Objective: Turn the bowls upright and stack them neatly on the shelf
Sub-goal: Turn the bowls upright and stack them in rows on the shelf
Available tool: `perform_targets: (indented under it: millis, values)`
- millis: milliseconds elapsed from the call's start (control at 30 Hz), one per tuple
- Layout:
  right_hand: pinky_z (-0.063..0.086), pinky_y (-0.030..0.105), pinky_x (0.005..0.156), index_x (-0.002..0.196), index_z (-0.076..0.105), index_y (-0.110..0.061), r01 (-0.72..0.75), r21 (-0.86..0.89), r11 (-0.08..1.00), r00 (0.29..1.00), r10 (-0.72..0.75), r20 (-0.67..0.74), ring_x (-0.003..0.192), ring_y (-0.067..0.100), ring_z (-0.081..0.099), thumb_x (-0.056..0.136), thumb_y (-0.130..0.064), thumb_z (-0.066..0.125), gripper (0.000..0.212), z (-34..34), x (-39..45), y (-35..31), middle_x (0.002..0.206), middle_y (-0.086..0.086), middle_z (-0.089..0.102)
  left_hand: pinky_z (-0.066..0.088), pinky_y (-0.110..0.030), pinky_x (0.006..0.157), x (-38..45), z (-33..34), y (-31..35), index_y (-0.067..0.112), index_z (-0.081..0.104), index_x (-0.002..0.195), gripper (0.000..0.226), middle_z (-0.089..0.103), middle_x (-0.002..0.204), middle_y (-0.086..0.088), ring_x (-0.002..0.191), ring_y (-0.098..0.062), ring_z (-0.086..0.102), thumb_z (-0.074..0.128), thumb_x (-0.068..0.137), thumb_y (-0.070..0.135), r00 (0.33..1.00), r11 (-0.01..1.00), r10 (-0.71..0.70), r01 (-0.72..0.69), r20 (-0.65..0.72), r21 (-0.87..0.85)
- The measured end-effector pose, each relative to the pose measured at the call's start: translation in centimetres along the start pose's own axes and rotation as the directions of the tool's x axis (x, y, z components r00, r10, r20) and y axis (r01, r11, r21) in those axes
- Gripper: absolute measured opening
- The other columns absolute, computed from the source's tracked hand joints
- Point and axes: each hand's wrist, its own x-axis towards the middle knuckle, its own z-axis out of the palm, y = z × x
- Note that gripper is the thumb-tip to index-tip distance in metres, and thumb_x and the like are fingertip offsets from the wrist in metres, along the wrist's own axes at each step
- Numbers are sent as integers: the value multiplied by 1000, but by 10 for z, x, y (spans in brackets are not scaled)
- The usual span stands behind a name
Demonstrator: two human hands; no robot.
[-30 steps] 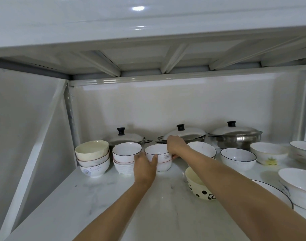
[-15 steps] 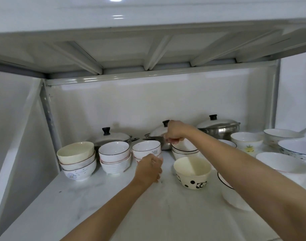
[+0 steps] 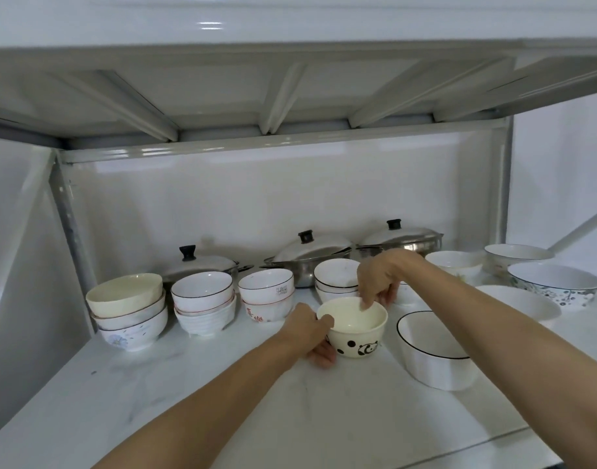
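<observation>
Both hands are at the panda bowl (image 3: pixel 353 328), which stands upright on the shelf (image 3: pixel 222 401) in front of the row of stacks, so the step in hand looks like picking it up for stacking. The left hand (image 3: pixel 309 333) grips its rim at 9 o'clock, thumb over the edge and fingers curled under the wall. The right hand (image 3: pixel 380 277) arches above from 1 o'clock, its fingertips (image 3: pixel 368 304) dipping toward the far rim; whether they pinch it I cannot tell. Next, I judge, the bowl must be lifted level and set into a stack of matching width, perhaps the two-bowl stack (image 3: pixel 336 282) at 12 o'clock. The black-rimmed bowl (image 3: pixel 436 350) waits at 3 o'clock.
</observation>
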Motion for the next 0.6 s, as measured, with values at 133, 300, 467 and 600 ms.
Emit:
perform_targets:
  millis: [133,300,467,600]
  values:
    - [57,24,59,106,62,-5,80,79,994,997,-82,14,67,17,64,89,-6,65,17,1,-1,0,80,9,66,55,-28,41,-2,-2,5,-1,41,98,12,63,58,-18,38,-21,61,41,92,10,999,1000,12,-12,-42,12]
    - [60,28,58,85,59,0,197,188,962,980,-189,-58,57,22,67,95,-5,56,11,-21,-12,-14,72,15,60,56,-29,43,-6,-30,25,-6,57,92,24,63,62,-21,37,-21,59,41,91,12,983,1000,17,-20,-181,-19]
    - [57,32,53,95,52,6,348,287,893,910,-248,-333,49,24,65,98,-2,44,12,-41,-9,-52,74,23,60,55,-27,43,-5,-78,42,1,55,86,27,60,58,-18,34,-18,58,47,98,24,928,979,58,-125,-368,-162]
    - [61,41,72,93,55,2,406,341,848,837,-195,-511,74,36,73,89,-1,55,5,-43,9,-84,73,18,64,59,-35,56,0,-105,42,3,53,76,34,59,65,-17,48,-21,60,51,98,30,876,956,62,-189,-478,-222]
